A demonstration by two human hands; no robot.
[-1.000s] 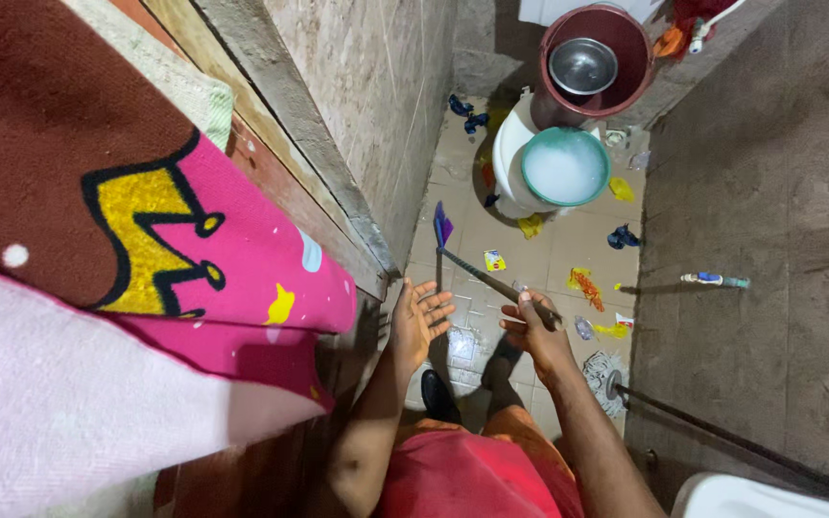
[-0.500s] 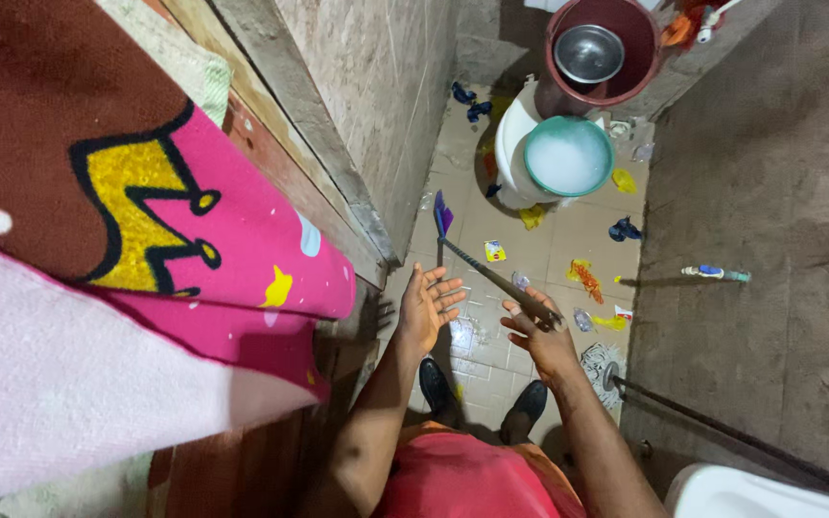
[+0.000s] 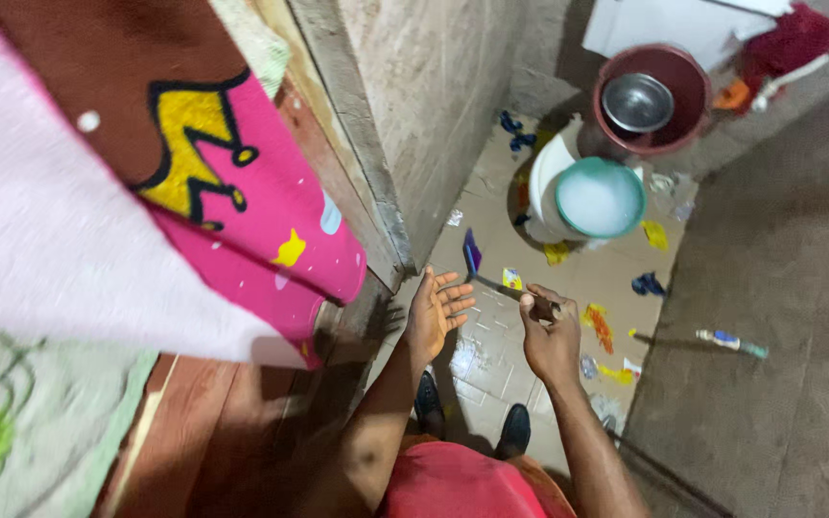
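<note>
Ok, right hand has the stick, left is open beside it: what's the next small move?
Probably bring the open left hand onto the stick, just ahead of the right hand. Only the right hand grips it, and its purple tip hangs out over the littered tile floor.

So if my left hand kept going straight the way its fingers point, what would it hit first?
The left hand is open, fingers aimed toward the thin stick held in the right hand. It would probably meet that stick first, though depth is unclear.

Bowl [image 3: 636, 101] in bucket [image 3: 616, 137], basin [image 3: 600, 198] before it, toothbrush [image 3: 731, 342] on floor [image 3: 491, 355] right
</note>
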